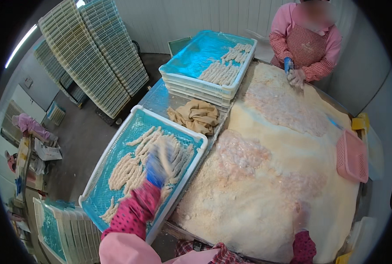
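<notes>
My left hand [155,171], in a blue glove and smeared by motion, is over a white-rimmed tray [136,107] lined with blue mesh. A pale, blurred breaded strip [164,157] shows at its fingers and moves with it. Beneath and around it, coated strips [124,172] lie in rows on the mesh. My right hand [301,216] is low over the powder-covered table at the right, close to a patch of wet, pinkish raw meat pieces [302,185]. Blur and powder hide its fingers.
A co-worker [308,42] stands at the table's far end, hands over the meat. Stacked trays [196,93] and a tan cloth [195,115] sit beyond my tray. A pink basket [352,156] is at the right edge. Tall crate stacks [90,57] stand on the floor left.
</notes>
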The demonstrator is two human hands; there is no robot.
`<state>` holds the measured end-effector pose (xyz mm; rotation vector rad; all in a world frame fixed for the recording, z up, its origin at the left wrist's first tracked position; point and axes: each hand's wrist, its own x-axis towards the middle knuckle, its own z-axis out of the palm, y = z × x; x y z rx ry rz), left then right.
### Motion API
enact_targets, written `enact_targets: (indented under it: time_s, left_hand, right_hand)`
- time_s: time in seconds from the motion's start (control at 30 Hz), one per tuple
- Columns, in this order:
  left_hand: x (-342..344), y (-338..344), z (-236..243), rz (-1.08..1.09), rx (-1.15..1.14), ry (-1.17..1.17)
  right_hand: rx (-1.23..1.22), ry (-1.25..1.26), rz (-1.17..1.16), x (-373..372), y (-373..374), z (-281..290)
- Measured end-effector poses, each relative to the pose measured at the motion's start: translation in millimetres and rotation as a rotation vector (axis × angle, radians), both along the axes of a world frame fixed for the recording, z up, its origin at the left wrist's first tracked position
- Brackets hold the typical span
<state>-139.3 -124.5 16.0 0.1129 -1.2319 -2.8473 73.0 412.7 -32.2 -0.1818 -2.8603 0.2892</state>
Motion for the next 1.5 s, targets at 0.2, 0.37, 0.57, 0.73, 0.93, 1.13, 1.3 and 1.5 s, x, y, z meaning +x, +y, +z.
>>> enact_targets:
  time_s: [0.2, 0.37, 0.57, 0.73, 0.93, 1.13, 1.3, 1.5]
  left_hand:
    - [-121.1, -166.9, 3.3, 0.098, -0.687, -0.419]
    - [-166.5, -197.5, -55.5, -0.124, -0.705, -0.352]
    - [-141.9, -221.7, -33.6, -0.219, -0.943, -0.185]
    - [-93.7, -232.8, -17.5, -0.382, -1.115, -0.192]
    - [-71.2, -232.5, -29.1, -0.161, -1.179, -0.194]
    - [-67.7, -240.1, -72.6, 0.079, -2.106, 0.014]
    - [-34.5, -117.7, -17.0, 0.047, -1.644, 0.367]
    - [68.7, 91.7, 3.5, -0.516, -1.457, 0.523]
  right_hand:
    - [-0.116, -0.055, 0.004, -11.9, 1.9, 14.2]
    - [-0.138, -0.111, -0.005, -10.1, 6.5, 25.4]
    - [-0.276, -0.15, -0.026, -17.4, -0.3, 25.3]
    - [-0.377, -0.087, -0.032, -4.9, 6.8, 12.2]
    - [-0.399, -0.033, -0.054, -6.7, 4.0, 16.4]
    - [-0.927, 0.246, -0.475, 1.8, -7.9, 54.0]
    - [-0.633, -0.221, 0.36, 30.9, -52.5, 61.2]
    - [-0.669, -0.303, -0.396, 65.9, -39.6, 17.4]
